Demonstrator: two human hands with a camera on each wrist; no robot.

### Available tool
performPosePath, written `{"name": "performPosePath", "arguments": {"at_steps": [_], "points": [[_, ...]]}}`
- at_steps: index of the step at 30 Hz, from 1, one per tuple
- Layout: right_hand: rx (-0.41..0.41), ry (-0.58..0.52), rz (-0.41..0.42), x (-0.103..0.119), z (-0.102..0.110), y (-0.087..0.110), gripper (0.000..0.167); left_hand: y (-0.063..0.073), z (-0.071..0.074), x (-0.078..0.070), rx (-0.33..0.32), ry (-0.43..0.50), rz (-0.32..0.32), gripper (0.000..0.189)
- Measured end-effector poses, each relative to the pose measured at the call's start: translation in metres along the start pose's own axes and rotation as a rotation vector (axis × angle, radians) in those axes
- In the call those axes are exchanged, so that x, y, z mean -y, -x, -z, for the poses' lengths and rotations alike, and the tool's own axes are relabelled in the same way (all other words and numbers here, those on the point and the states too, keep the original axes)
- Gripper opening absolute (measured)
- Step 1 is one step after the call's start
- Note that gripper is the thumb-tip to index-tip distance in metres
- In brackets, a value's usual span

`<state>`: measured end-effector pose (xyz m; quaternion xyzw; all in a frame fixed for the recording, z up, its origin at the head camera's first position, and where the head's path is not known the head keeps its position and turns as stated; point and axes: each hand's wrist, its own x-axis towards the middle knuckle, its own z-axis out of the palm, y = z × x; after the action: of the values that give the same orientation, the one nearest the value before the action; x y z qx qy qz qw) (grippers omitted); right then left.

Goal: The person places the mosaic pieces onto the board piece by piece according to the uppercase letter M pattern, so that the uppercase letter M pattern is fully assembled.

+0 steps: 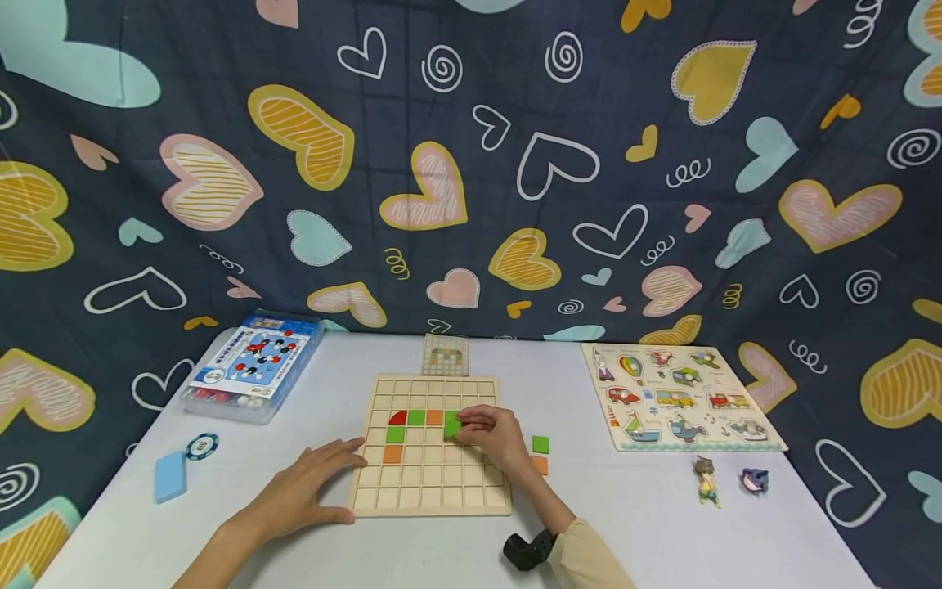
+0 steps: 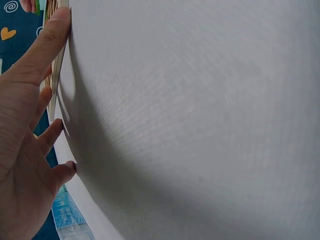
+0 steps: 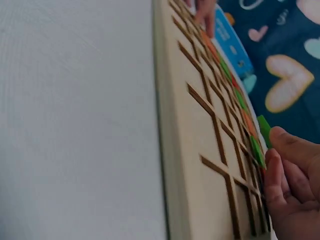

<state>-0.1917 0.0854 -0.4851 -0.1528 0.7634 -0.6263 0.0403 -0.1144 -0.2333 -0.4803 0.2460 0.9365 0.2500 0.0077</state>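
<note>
A wooden grid board [image 1: 423,496] lies on the table. A red piece [image 1: 398,418], green tiles [image 1: 416,417] and orange tiles [image 1: 435,417] sit in its cells. My right hand [image 1: 495,438] pinches a green square tile [image 3: 263,131] between thumb and fingers, just over the board's upper middle. Another green tile [image 3: 257,150] shows under it in the right wrist view. My left hand [image 1: 305,483] rests at the board's left edge with fingers spread, thumb [image 2: 56,27] touching near its lower corner. A green tile [image 1: 540,444] and an orange tile [image 1: 540,465] lie right of the board.
Behind the board lies a small pattern card [image 1: 445,370]. A boxed molecule set [image 1: 253,364], a poker chip [image 1: 202,446] and a blue block [image 1: 170,477] are on the left. On the right are a vehicle puzzle [image 1: 680,397] and two small figurines [image 1: 706,481].
</note>
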Motion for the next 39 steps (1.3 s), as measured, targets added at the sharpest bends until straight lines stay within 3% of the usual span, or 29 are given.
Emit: {"name": "performPosePath", "arguments": {"at_steps": [7, 19, 25, 39], "points": [[0.003, 0.15, 0.057, 0.0, -0.017, -0.001, 0.027, 0.0, 0.0, 0.0, 0.004, 0.006, 0.004, 0.07], [-0.006, 0.184, 0.129, -0.001, -0.022, -0.001, 0.027, 0.0, 0.003, -0.002, 0.015, 0.002, 0.008, 0.07], [0.004, 0.166, 0.124, -0.002, -0.021, -0.001, 0.029, 0.0, 0.003, -0.002, 0.026, 0.014, 0.013, 0.069], [0.036, -0.031, 0.054, -0.003, -0.021, -0.004, 0.03, 0.001, 0.002, -0.001, 0.005, 0.005, -0.018, 0.068]]}}
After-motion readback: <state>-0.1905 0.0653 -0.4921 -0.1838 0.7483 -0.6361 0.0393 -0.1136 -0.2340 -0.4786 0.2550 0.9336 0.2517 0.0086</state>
